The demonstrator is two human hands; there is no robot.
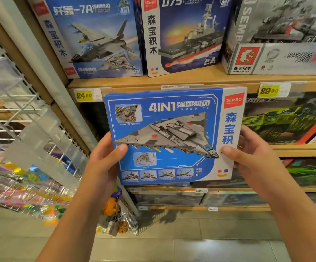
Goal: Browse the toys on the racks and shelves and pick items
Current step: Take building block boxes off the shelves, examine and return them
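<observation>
A blue and white building-block box [174,135] showing a grey delta-wing jet is held upright in front of the shelves, its printed face toward me. My left hand [104,159] grips its left edge, thumb on the front. My right hand [247,157] grips the right edge the same way, thumb on the white strip. The fingers of both hands are hidden behind the box.
The wooden shelf [219,80] above carries a fighter-jet box [94,36], a warship box [187,33] and a grey Sembo box [281,36]. A green truck box [285,118] stands behind at the right. Wire racks [21,129] with small colourful toys hang at the left.
</observation>
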